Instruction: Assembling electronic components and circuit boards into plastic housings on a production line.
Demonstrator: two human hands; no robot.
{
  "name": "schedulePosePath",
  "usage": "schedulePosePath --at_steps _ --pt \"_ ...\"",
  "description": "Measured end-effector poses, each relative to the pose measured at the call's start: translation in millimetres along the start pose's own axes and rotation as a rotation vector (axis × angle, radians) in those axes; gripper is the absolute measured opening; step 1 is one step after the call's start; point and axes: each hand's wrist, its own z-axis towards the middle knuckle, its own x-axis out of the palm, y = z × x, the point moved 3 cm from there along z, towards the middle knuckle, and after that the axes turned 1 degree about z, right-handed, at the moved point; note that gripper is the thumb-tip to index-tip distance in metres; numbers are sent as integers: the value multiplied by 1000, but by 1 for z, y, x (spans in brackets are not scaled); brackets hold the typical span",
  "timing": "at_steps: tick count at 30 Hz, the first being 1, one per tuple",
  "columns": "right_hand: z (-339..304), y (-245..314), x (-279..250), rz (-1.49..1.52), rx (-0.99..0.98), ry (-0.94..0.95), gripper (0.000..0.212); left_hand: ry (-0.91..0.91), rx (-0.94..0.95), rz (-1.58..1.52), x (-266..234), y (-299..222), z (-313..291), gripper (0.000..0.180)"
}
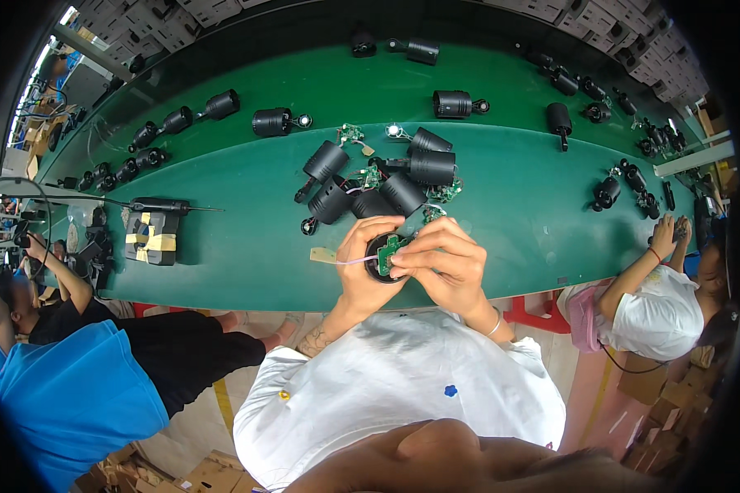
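My left hand [360, 283] is wrapped round a black cylindrical housing [376, 245], its open end facing up. A green circuit board [386, 261] lies at that opening, and my right hand [446, 261] pinches its edge with thumb and fingers. From the board a thin pale wire runs left to a small cream-coloured flat piece [323, 255], which hangs beyond my left hand. Just past my hands lies a heap of similar black housings [329, 201]. Several have green boards [352, 134] dangling on wires. How far the held board sits inside the housing is hard to tell.
A black box with yellow tape [150, 238] stands to the left, a slim black tool [173, 205] lying across its top. More black housings [222, 104] line the raised green far strip [353, 90]. Co-workers sit at left and right; one person's hand [664, 234] is at the right edge.
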Motion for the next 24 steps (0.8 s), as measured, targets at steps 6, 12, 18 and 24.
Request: schedulePosePath --at_steps 6,12,18,24 --pt "-2 0 4 -15 33 17 14 -90 116 159 3 -1 -3 48" --pt "0 1 5 -45 8 102 14 -140 168 262 7 -4 -6 48" --pt "2 12 6 -243 -1 100 11 -172 172 290 7 -2 -6 48" --pt "4 13 2 -234 56 134 9 -162 180 284 9 0 -5 47"
